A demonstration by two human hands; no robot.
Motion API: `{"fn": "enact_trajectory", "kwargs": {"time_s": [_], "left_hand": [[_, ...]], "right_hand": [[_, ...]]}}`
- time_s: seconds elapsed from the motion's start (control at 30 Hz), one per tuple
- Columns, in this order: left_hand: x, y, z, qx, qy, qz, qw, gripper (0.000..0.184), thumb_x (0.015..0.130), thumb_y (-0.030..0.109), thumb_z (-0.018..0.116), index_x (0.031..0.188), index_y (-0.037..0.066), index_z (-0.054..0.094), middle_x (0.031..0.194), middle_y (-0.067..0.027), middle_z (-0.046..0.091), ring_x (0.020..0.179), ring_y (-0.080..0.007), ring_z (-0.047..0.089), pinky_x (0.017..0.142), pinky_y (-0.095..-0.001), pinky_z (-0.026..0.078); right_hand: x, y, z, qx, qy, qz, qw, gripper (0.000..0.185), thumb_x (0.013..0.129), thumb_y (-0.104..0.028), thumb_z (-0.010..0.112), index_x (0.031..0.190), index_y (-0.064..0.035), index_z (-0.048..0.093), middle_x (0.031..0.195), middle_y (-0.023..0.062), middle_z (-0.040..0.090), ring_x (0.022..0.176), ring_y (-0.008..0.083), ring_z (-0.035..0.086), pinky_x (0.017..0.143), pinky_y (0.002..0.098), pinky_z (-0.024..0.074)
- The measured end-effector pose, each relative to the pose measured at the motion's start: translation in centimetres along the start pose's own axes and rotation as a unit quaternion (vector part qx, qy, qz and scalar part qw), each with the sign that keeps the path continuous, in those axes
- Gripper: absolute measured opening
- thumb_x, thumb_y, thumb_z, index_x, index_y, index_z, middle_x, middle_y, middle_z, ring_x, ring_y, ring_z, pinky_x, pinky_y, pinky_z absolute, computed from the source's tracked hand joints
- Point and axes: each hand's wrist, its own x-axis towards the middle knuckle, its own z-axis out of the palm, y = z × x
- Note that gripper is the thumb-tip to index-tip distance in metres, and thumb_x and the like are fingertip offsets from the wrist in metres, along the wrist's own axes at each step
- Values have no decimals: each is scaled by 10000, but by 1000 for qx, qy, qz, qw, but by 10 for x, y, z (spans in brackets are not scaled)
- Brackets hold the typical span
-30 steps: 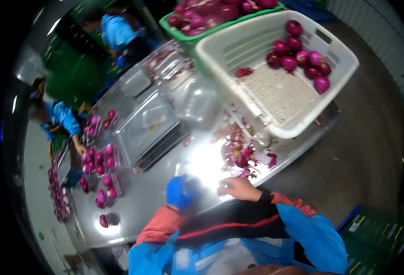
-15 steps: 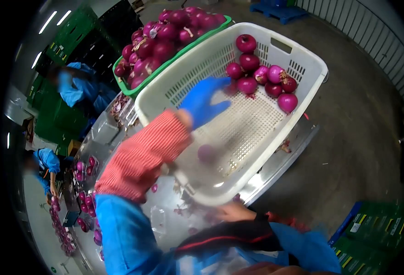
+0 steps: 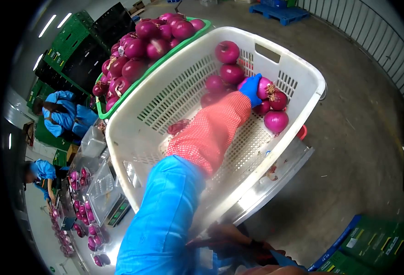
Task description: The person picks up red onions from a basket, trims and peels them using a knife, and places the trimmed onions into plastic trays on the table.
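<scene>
My left hand [image 3: 253,89], in a blue glove, reaches to the far end of a white slotted plastic crate [image 3: 318,91]. Its fingers are curled over a red onion [image 3: 263,86] and seem closed on it, though part of the grip is hidden. Several more red onions lie around it, such as one at the end wall [image 3: 276,121]. The red-checked sleeve cover hides part of the crate floor. Loose onion skin [image 3: 178,127] lies inside. Below the crate's near edge, my right hand [image 3: 231,234] is dark and blurred, its fingers unclear.
A green-rimmed crate [image 3: 206,26] heaped with red onions stands alongside. Packed onions [image 3: 83,211] and a scale [image 3: 119,211] are on the metal table at left. Two people in blue work there. Green crates [image 3: 371,243] stand at lower right.
My left hand has moved from above the crate's middle to the onions at its far end. The view has shifted, and my right hand appears lower and darker.
</scene>
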Motion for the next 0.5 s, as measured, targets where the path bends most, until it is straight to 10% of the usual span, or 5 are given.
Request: {"fn": "enact_trajectory", "kwargs": {"time_s": [0.37, 0.5], "left_hand": [[-7, 18, -2, -4, 86, -56, 995, 816, 546, 270, 837, 1268, 94, 501, 1160, -206, 573, 1061, -374, 582, 924, -440, 492], [-8, -2, -17, -85, -49, 75, 992, 726, 594, 128, 854, 1231, -2, 531, 1052, -151, 670, 1004, -251, 647, 868, -369, 540]], "right_hand": [[-3, 12, 10, 13, 45, 40, 998, 302, 896, -339, 581, 982, -62, 665, 885, 184, 661, 807, 291, 651, 733, 413, 492], [0, 10, 18, 13, 83, 68, 994, 329, 898, -362, 582, 969, -55, 677, 854, 178, 668, 796, 264, 662, 726, 391, 497]]}}
